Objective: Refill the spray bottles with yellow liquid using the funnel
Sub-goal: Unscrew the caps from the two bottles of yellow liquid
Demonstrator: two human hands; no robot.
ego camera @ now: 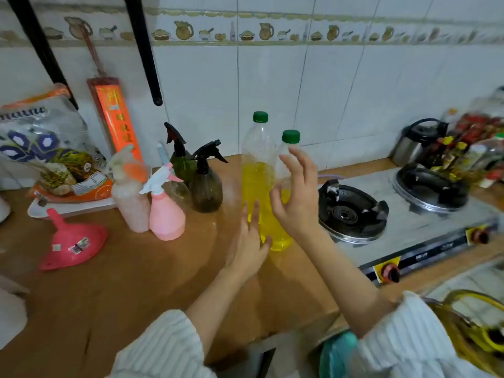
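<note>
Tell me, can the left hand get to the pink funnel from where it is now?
Probably yes. The left hand is open beside the yellow bottles, and the pink funnel lies mouth-down to its left on bare wooden counter, with the spray bottles standing farther back, out of the way.

I see bare counter point(136, 282) open before me; 4 spray bottles point(166, 211) crowd the left, the stove point(409, 236) walls the right.

two green-capped bottles point(257, 165) of yellow liquid stand upright on the wooden counter point(136, 282) beside the gas stove point(395, 214). both hands, left hand point(249, 246) and right hand point(298, 195), reach with fingers spread. a pink funnel point(73, 242) lies near four spray bottles point(166, 211).
</note>
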